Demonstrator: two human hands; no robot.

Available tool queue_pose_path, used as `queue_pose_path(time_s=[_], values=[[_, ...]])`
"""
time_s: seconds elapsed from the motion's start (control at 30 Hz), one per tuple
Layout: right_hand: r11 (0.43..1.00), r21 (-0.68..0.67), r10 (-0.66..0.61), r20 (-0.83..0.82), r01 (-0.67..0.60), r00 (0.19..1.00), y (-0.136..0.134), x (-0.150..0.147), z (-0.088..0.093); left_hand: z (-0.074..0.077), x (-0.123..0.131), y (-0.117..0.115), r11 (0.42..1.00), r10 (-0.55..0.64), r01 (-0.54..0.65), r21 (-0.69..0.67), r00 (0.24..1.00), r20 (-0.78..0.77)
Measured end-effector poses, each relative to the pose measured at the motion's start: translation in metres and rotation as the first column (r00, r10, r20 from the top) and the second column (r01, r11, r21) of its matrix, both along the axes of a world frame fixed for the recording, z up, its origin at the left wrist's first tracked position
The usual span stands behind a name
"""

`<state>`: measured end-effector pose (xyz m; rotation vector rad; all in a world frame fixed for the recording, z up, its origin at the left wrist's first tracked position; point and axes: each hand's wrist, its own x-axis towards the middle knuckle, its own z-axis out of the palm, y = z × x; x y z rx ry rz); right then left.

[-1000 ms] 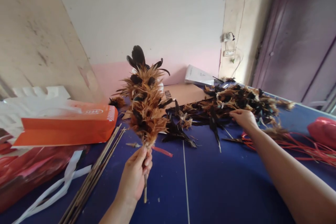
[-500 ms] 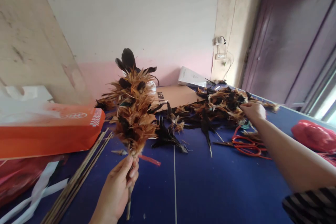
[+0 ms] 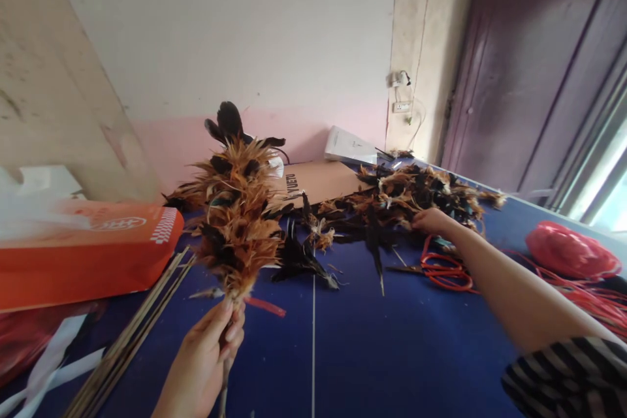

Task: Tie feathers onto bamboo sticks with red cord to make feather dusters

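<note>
My left hand [image 3: 206,356] is closed round the thin stick of a feather duster [image 3: 235,215], held upright; its brown and black feathers fan out above my fingers. My right hand [image 3: 430,221] reaches far across the blue table [image 3: 392,353] and rests on the near edge of a heap of loose brown and black feathers [image 3: 416,192]. Its fingers are curled into the feathers, and what they pinch is hidden. A red strip [image 3: 264,306] hangs from the duster just above my left hand.
Several thin sticks [image 3: 132,339] lie at the left beside an orange bag [image 3: 83,251]. Red cord [image 3: 445,271] lies under my right forearm. A red plastic bag [image 3: 571,251] sits at the far right. A cardboard box [image 3: 318,183] stands by the wall.
The view has swung right and down. My right hand moved from the top of the feather heap down and left to its near edge. The duster stays upright in my left hand.
</note>
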<state>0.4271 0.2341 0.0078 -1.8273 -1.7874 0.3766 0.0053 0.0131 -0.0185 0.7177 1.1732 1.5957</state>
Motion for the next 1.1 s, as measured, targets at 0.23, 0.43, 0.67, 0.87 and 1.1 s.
queue_pose_path(time_s=[0.23,0.43,0.67,0.87,1.1], values=[[0.942,0.006,0.32,-0.316,-0.335,0.893,-0.017,-0.029,0.044,0.002,0.001,0.0,1.0,0.001,-0.001,-0.01,1.0,0.008],[0.966,0.206,0.192,-0.151,-0.159,0.97,-0.032,-0.058,0.054,0.004,0.004,0.0,0.999,0.006,-0.006,0.035,1.0,0.005],[0.847,0.097,0.454,0.381,-0.523,0.806,-0.079,-0.155,0.025,0.001,0.004,-0.001,0.996,-0.023,0.024,0.082,1.0,-0.008],[0.893,0.033,0.385,0.462,-0.449,0.799,-0.084,-0.178,-0.001,0.003,0.005,-0.006,0.987,-0.04,0.029,0.159,0.997,0.069],[0.868,0.321,0.385,0.043,-0.377,0.922,-0.103,-0.165,0.036,0.006,0.006,-0.009,0.983,-0.044,0.032,0.182,0.997,0.062]])
